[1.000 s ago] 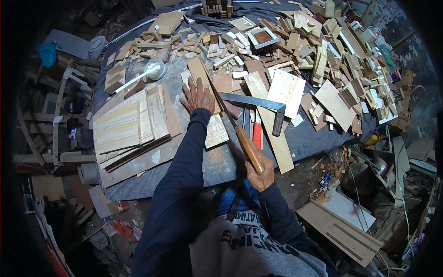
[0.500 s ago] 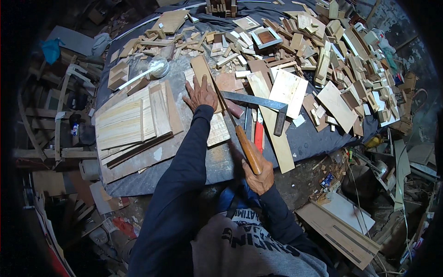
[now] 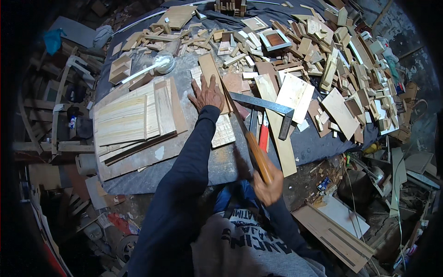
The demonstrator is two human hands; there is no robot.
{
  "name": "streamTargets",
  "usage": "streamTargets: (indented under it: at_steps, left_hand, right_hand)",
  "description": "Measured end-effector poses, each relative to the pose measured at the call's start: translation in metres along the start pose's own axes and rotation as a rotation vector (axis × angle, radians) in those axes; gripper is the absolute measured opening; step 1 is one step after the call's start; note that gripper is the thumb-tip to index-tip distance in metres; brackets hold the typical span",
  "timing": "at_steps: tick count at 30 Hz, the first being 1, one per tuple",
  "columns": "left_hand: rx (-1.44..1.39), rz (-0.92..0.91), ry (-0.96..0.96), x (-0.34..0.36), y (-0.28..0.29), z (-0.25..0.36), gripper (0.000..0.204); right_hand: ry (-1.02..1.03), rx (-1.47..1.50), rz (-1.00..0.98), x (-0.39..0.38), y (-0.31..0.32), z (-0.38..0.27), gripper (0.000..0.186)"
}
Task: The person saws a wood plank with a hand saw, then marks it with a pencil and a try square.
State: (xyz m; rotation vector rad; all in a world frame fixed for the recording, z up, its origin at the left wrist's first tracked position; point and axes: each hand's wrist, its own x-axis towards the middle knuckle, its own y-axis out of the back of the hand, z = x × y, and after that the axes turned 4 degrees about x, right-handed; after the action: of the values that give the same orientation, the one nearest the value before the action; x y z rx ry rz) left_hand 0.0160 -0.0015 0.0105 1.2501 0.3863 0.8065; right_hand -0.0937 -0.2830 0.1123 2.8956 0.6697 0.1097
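Note:
My left hand [image 3: 207, 95] lies with spread fingers on a narrow tan board [image 3: 209, 67], pressing it over a pale piece of wood [image 3: 223, 133]. Along the board's right edge runs a long dark saw blade [image 3: 238, 110]; my right hand [image 3: 269, 187] is closed round its wooden handle [image 3: 258, 156]. A metal try square [image 3: 258, 101] rests right of the blade, its dark stock [image 3: 286, 123] pointing toward me. Beneath it are a long pale strip [image 3: 277, 138] and a red-handled tool [image 3: 264, 136]. A stack of planks [image 3: 122, 120] lies left of my left arm.
The cloth-draped worktable [image 3: 314, 145] holds piles of wood offcuts [image 3: 337, 55] at the back and right, plus a round silvery container [image 3: 164, 63] with a white stick. Wooden frames [image 3: 60, 97] stand to the left; panels [image 3: 332, 235] and cables lie on the cluttered floor at right.
My right hand and the saw handle have moved slightly right and back toward my body. My left hand stays on the board; the whole view has shifted slightly.

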Motion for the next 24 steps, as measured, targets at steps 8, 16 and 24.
streamTargets:
  at_steps: [8,16,24]
  left_hand:
    - [-0.032,-0.020,-0.004,0.001,-0.001,0.009,0.049]
    - [-0.046,-0.073,0.021,-0.001,0.005,0.010,0.046]
    - [-0.064,-0.030,-0.014,0.000,0.000,0.007,0.044]
  right_hand:
    - [0.080,-0.111,0.018,0.065,-0.028,0.030,0.056]
    - [-0.017,-0.086,-0.021,-0.031,0.019,-0.006,0.056]
    - [0.075,-0.089,0.010,0.037,-0.013,0.029,0.053]
